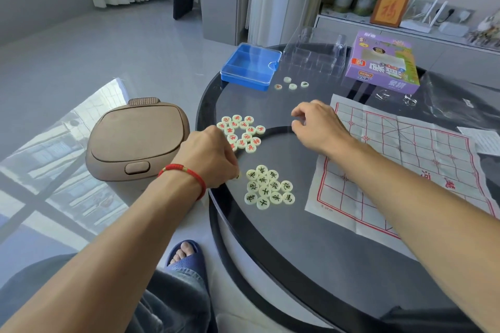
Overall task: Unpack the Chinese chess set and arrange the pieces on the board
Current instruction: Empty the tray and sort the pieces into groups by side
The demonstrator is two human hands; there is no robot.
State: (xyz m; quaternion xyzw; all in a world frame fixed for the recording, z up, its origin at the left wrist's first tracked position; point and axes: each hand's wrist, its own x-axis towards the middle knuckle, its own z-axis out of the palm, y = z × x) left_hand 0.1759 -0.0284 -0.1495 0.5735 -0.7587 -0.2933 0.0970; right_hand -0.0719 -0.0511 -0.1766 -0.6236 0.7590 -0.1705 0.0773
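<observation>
While both hands work over the round, dark glass-topped bench (pixel 311 238), the pale disc-shaped chess pieces lie sorted in two heaps left of the board. Red-lettered pieces (pixel 241 132) sit in the farther heap, dark-lettered pieces (pixel 267 188) in the nearer one. Four stray pieces (pixel 292 83) lie far off, just beside the blue plastic box with a clear lid (pixel 250 66). White paper board with red grid lines (pixel 400 165) lies creased and bare on the right.

Left hand (pixel 209 159), red cord on the wrist, curls at the near edge of the red heap; fingertips seem pinched, with a dark speck at them, but I cannot tell whether a piece is held. Right hand (pixel 318 124) hovers fingers bent above the glass near the board's far left corner; a pinch on something small is possible, not confirmed.

Handling, as judged: pieces look light, hard and smooth, apt to skid on glass; best taken by the rim between thumb and forefinger. Paper board looks thin and limp, likely to shift under a nudge.

Hard to read: lettering on most pieces, the far strays' faces. Right forearm covers part of the board's near left side. Purple printed carton (pixel 382 62) and clear plastic tray (pixel 313 53) stand at the far edge.
</observation>
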